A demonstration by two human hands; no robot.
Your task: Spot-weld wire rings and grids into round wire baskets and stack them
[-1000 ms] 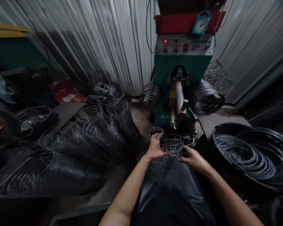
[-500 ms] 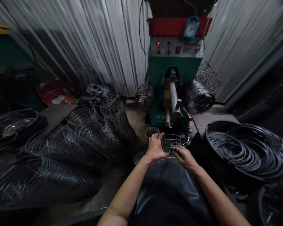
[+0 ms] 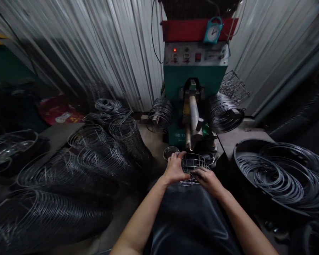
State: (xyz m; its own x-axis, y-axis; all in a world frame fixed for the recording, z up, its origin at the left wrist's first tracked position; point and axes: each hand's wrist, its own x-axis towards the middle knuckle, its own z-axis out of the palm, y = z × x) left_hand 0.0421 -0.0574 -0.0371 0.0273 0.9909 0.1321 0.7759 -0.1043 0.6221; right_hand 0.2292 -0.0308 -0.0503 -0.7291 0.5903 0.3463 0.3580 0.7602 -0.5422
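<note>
A small round wire basket (image 3: 193, 161) sits above the dark apron (image 3: 191, 216) on my lap, just below the machine's electrode tip. My left hand (image 3: 174, 168) grips its left side, thumb along the near edge and fingers reaching to the far rim. On the near right side, the fingers of my right hand (image 3: 206, 179) are bent and pressed against the wires. Whether those fingertips pinch a separate piece of wire is too small to make out. In front stands a green spot welding machine (image 3: 172, 81) with a thick metal arm (image 3: 194, 113).
Wire rings (image 3: 224, 113) hang on the machine's right, more rings (image 3: 160, 115) on its left. At right a black tub (image 3: 239, 166) holds several wire rings. Stacked wire baskets (image 3: 61, 209) fill the left. A blue clock (image 3: 213, 30) hangs at the top.
The view has shifted slightly, so the surroundings sit a little lower and wider. Both hands keep hold of the wire basket, which has tilted a little; my right fingers have shifted slightly along it.
</note>
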